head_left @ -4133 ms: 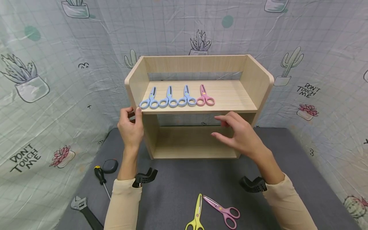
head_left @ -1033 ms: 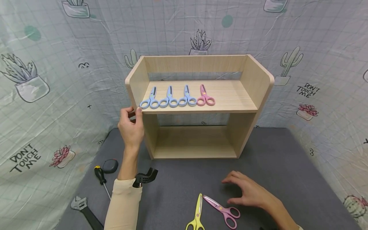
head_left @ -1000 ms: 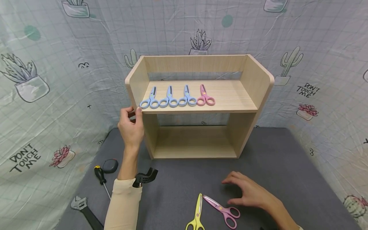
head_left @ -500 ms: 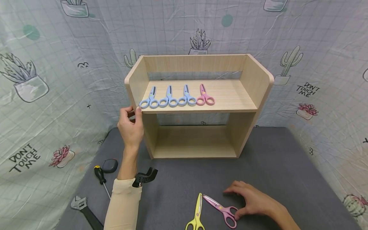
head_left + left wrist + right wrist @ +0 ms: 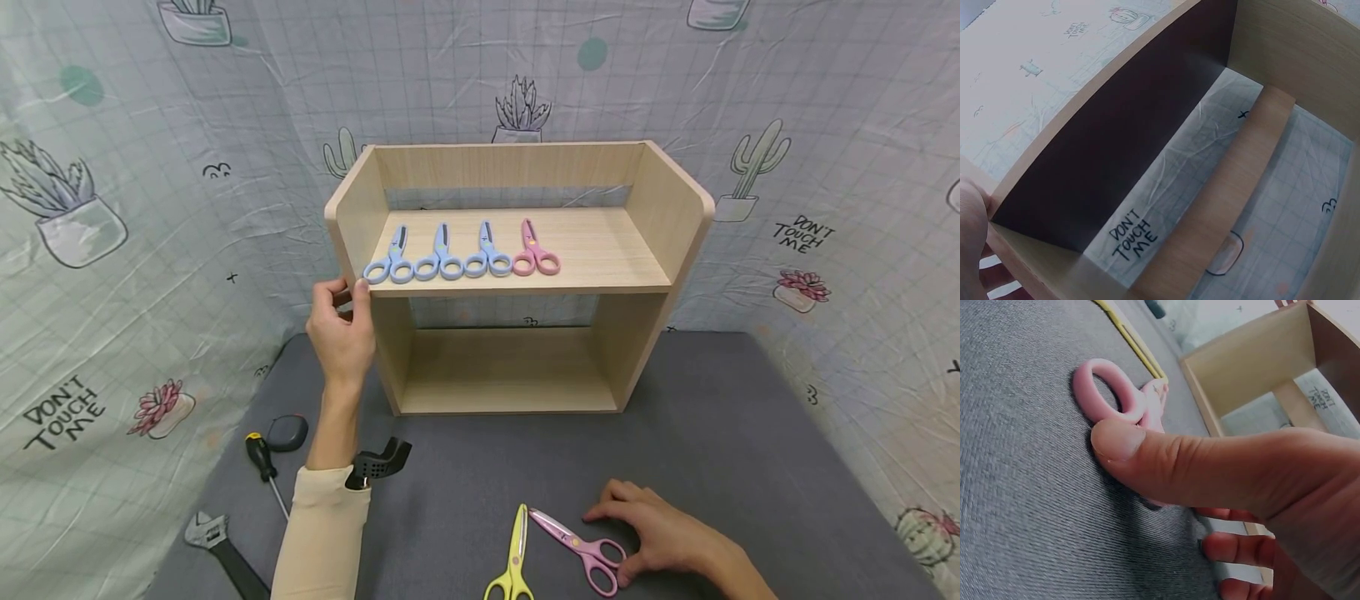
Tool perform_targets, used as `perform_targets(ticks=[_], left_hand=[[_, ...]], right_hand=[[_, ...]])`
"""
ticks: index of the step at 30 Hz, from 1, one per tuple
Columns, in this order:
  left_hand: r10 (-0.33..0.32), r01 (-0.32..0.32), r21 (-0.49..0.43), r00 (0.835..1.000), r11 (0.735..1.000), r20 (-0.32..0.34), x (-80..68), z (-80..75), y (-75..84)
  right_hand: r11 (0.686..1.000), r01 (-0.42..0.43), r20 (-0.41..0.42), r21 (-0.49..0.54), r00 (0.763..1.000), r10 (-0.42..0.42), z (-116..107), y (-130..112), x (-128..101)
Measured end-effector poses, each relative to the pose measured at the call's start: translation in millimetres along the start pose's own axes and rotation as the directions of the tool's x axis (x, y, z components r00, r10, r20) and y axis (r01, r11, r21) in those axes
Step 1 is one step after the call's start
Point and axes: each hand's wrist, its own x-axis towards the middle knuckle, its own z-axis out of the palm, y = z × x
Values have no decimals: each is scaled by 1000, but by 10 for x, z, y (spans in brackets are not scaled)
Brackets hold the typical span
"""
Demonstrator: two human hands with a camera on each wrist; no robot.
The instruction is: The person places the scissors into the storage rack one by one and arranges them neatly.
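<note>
1. Done so far, judging by the layout: four scissors lie in a row on the upper board of the wooden shelf (image 5: 600,250): three blue scissors (image 5: 442,254), then the pink scissors on the shelf (image 5: 536,252), handles toward the front edge. The right part of that board is bare.
2. Left: two pairs lie on the grey table (image 5: 750,433), the pink scissors (image 5: 581,550) and, just to their left, the yellow scissors (image 5: 513,558). Neither is lifted.
3. Right hand (image 5: 660,533) is down at the pink scissors' handle end. Its grip is half closed: thumb (image 5: 1166,462) lies against the handle loop, fingers curled close on the other side. It looks like a pinch forming; whether the pair is fully pinched I cannot tell.
4. Left hand (image 5: 341,329) holds the shelf's left side panel at the front corner, thumb and fingers wrapped on its edge, steadying it.
5. Off to the left on the table: screwdriver (image 5: 262,458), wrench (image 5: 217,546).
6. Judgement: roughly two thirds placed, with a fifth pair at the pickup step.
</note>
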Motion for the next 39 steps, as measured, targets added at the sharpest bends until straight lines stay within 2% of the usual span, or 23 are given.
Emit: perform_targets(ticks=[5,10,14,20,27,30,32,36,39], left_hand=[[-10,10,19,1000,1000,-2,-11,3,27],[-8,8,13,1000,1000,0,-42,-13,228],[-6,6,11,1000,1000,-1,-60,-27,343],[-10,10,13,1000,1000,2,-57,-29,326],[-16,16,24,1000,1000,-4,-29,11,55],[-18,18,25,1000,1000,-7,-24,18,0],[-17,17,25,1000,1000,-5,-29,16,31],[-13,13,20,1000,1000,0,-54,-12,233],[-8,8,12,1000,1000,5,-43,-18,196]], right_hand=[[1000,-14,0,16,1000,14,26,3,9],[999,42,-42,-18,998,-42,45,10,23],[999,48,-20,-11,999,-48,39,12,36],[998,64,-29,21,998,-63,38,2,51],[999,20,-40,33,999,-18,25,-28,47],[999,31,-39,29,999,-30,22,-27,61],[998,56,-53,20,997,-54,27,-29,76],[995,97,-96,-2,991,-96,36,-41,109],[994,108,-122,-15,987,-109,33,-52,120]])
